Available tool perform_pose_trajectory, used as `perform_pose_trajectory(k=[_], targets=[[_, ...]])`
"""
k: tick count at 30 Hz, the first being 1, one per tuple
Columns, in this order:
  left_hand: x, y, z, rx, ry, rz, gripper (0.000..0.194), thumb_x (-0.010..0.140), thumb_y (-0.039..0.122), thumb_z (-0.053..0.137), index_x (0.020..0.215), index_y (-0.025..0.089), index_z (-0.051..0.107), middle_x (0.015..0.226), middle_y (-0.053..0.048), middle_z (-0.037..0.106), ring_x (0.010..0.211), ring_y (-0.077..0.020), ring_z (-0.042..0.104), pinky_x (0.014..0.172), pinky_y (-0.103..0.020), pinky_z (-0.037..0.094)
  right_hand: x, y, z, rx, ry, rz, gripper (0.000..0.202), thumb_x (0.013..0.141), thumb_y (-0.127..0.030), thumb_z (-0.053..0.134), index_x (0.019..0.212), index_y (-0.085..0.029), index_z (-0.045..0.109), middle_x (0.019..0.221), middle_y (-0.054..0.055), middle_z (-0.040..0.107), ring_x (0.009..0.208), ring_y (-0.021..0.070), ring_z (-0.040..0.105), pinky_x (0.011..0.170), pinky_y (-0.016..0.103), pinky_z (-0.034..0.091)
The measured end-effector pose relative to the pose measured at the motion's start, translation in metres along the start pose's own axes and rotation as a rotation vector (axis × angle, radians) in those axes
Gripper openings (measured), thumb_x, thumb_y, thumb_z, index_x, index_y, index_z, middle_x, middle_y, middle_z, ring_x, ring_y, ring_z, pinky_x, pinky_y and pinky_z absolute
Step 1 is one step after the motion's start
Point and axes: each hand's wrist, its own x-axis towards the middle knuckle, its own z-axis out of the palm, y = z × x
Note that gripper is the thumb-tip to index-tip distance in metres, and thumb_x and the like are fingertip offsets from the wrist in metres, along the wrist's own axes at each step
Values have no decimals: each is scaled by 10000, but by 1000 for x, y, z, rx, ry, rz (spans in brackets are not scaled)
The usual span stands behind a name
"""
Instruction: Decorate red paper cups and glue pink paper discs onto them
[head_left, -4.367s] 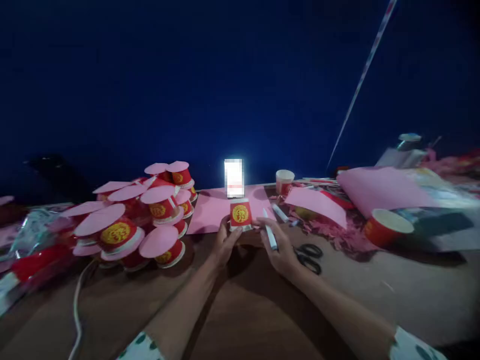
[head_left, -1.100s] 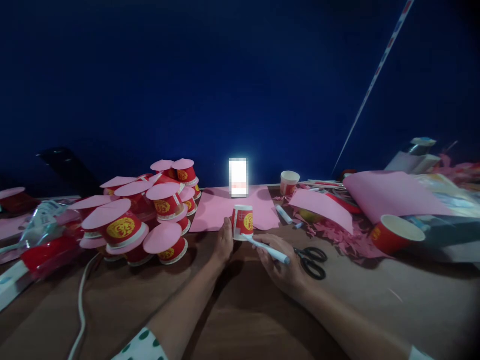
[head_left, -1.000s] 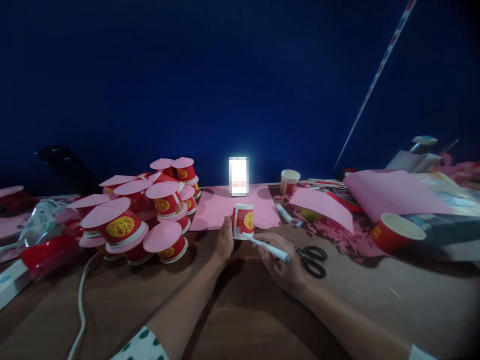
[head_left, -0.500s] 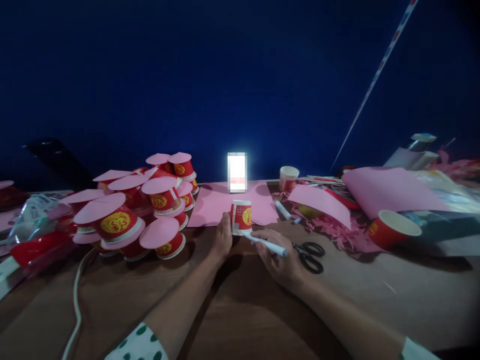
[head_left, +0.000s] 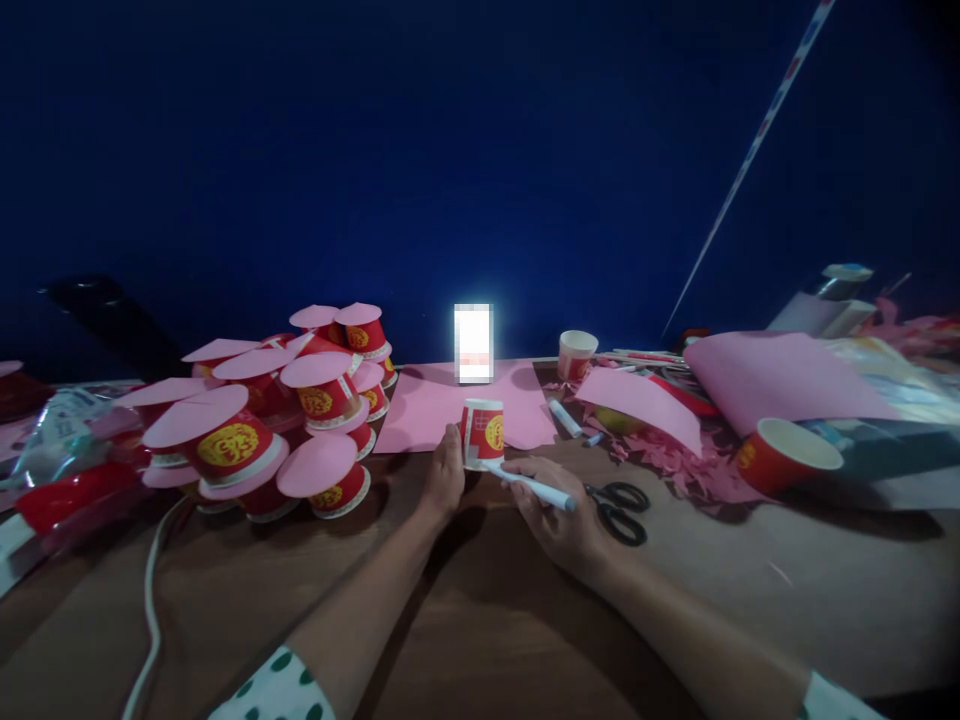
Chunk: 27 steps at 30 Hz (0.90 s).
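My left hand [head_left: 448, 478] is closed on the left side of a red paper cup [head_left: 484, 425] with a gold emblem. A window-like grid in pale lines is drawn on the cup, with a greyish patch lower down near its white rim. My right hand [head_left: 559, 515] grips a white marker pen [head_left: 544, 490], its tip against the bottom part of the cup. Beyond the cup lies a flat pink paper sheet [head_left: 420, 405]. Black-handled scissors [head_left: 621, 508] rest beside my right hand, partly hidden by it.
Several red cups with pink paper cone tops [head_left: 229, 440] are stacked at left, near a white cable [head_left: 152, 600]. A bright blurred screen [head_left: 474, 343] stands behind the sheet. At right are a tilted red cup [head_left: 795, 455], an upright cup [head_left: 577, 355], pink paper scraps [head_left: 690, 470] and a pen cap [head_left: 565, 418].
The greyish patch low on the cup shows more plainly now. Both hands keep nearly the same position, and the view has shifted very slightly.
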Motion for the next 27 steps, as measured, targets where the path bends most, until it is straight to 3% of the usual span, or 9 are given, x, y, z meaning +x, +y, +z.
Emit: perform_pose_trajectory(k=[12,21,27], targets=[[-5,14,4,153,5,30,649,799,675,279,893,149,648,838,-85,704,785,-211,635,773,-332,472,0,1,0,8,-2,-19,191,868,-191,477,994,-206,620,876,52,686,801,182,635,731,299,484],[-3,9,2,101,-28,30,622,824,644,270,918,147,632,877,-92,703,807,-212,639,788,-340,475,1,-1,0,3,-12,-13,200,878,-207,462,995,-199,624,871,68,686,808,188,635,737,311,493],[-2,8,2,112,16,18,628,816,651,280,896,140,637,847,-96,703,797,-218,639,742,-327,486,1,0,0,12,-4,-14,194,875,-196,465,990,-201,621,855,57,688,801,181,639,747,301,495]])
